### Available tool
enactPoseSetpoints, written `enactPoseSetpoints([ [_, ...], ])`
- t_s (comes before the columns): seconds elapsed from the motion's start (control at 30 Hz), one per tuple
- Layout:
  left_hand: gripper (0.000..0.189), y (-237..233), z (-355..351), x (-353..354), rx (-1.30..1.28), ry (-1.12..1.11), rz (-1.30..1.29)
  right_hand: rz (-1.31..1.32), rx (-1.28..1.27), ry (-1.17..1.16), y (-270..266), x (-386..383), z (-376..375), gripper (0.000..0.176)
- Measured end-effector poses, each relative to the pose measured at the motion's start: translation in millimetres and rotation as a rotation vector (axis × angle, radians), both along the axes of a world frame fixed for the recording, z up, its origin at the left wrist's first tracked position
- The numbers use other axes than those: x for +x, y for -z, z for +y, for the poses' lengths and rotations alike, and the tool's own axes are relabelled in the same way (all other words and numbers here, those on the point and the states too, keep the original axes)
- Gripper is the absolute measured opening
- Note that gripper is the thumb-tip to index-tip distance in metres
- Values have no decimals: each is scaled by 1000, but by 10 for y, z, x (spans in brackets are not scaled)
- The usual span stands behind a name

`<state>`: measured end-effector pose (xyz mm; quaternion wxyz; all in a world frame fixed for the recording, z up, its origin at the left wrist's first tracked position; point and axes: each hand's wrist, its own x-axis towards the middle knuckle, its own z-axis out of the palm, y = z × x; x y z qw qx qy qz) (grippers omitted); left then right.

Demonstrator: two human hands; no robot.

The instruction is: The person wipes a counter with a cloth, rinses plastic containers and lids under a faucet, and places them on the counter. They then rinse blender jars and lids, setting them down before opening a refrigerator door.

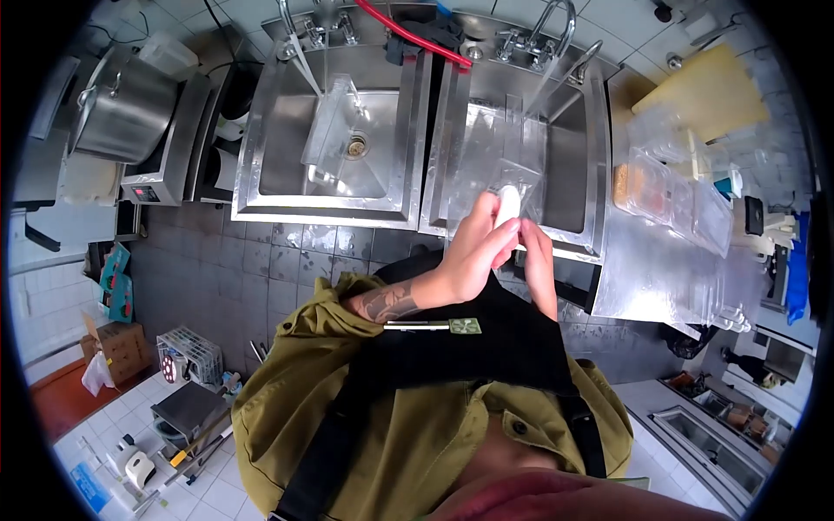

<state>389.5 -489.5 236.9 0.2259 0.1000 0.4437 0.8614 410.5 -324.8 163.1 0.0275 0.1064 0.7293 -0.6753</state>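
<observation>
My left hand, with a tattooed forearm behind it, is closed round a smooth white oblong thing, its thumb lying along the side. My right hand is beside it, fingers curled in at the lower end of the white thing; what they grip is hidden. Just past the white thing a small clear plastic piece overlaps it in this view. Both hands are over the front of the right sink, where a large clear plastic container lies under the running tap.
In the left sink a clear container leans under another tap. A red hose crosses behind. Clear bins and a yellow board stand on the right counter. A big steel pot is at far left.
</observation>
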Motion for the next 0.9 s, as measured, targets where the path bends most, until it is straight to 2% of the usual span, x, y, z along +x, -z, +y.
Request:
enactPoseSetpoints([
  [0.07,29,118,-29,49,3,-113,-53,174,145,-198,-340,70,-153,28],
  [0.13,30,66,-83,46,190,-185,-91,296,317,-397,-644,68,-318,21],
  [0.2,30,50,-102,41,280,-246,-72,334,478,-447,-708,70,-361,24],
  [0.23,31,63,-140,29,212,-214,-8,250,525,-482,-696,70,-319,39],
  [0.33,35,-10,40,68,245,-229,14,403,474,-324,-923,24,-289,51],
  [0.37,37,-32,85,86,210,-161,33,440,559,-326,-961,19,-215,63],
  [0.47,42,-228,221,122,19,-16,86,512,694,-192,-937,6,-103,58],
  [0.5,50,-272,186,107,31,106,83,518,736,-111,-923,-33,-124,53],
  [0.53,52,-257,196,99,45,115,104,487,768,-82,-921,-81,-91,46],
  [0.6,55,-209,4,-39,-125,226,411,541,817,-96,-912,-190,-41,42],
  [0.63,50,-261,-155,-59,-238,215,363,549,852,-79,-933,-256,-38,41],
  [0.7,27,-255,-646,-336,-382,538,274,559,918,-38,-943,-355,-67,39],
  [0.73,26,33,-884,-444,-304,621,97,537,914,-27,-932,-412,-69,40],
  [0.77,30,197,-1153,-567,-287,600,-92,545,942,-11,-931,-450,-99,39],
  [0.8,36,386,-1426,-749,-377,570,-222,546,969,9,-940,-485,-152,39],
  [0.83,39,759,-1686,-901,-563,445,-275,563,985,31,-952,-509,-210,39],
  [0.87,43,1037,-1904,-1029,-775,212,-287,505,1014,72,-966,-520,-292,40],
  [0.9,47,1427,-2233,-1190,-1231,132,-39,468,1047,111,-955,-530,-353,40],
])
